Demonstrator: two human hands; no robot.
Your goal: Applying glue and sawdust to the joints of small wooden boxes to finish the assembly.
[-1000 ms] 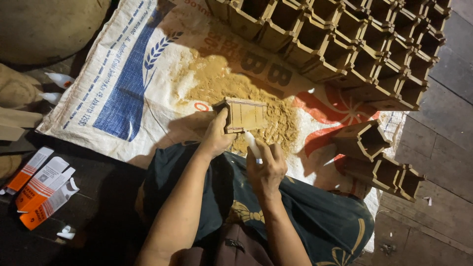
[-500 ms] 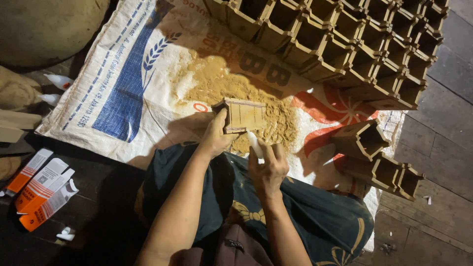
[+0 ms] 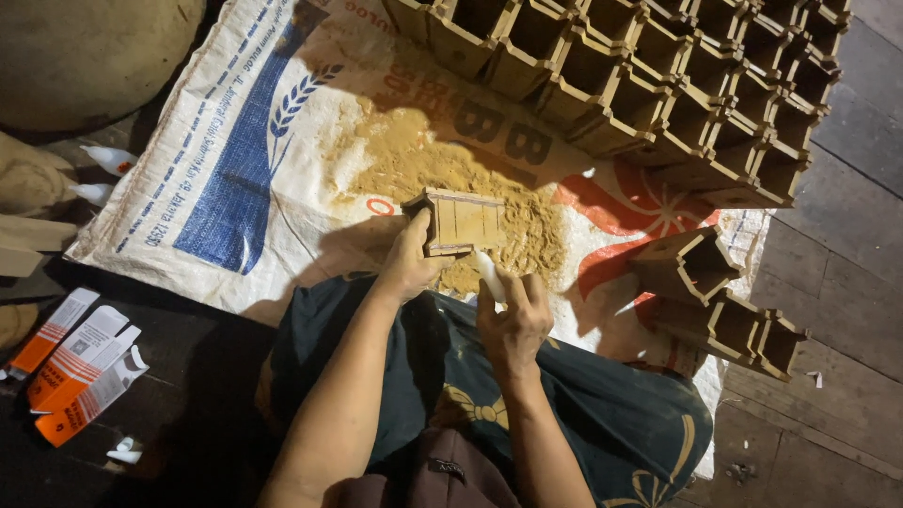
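Not much has moved in the last second: my left hand [image 3: 411,266] keeps its grip closed on the small wooden box [image 3: 459,222] over the sawdust pile [image 3: 442,169] mid-sack [image 3: 235,179], right hand [image 3: 513,320] wrapped around a white glue tube [image 3: 489,275], tip at the box's near edge.

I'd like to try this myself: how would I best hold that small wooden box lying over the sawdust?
Probably by its near left end wall, as the left hand does, coming from your side. The wooden box lies on its side, so that end gives a firm grip and leaves the slatted face clear.
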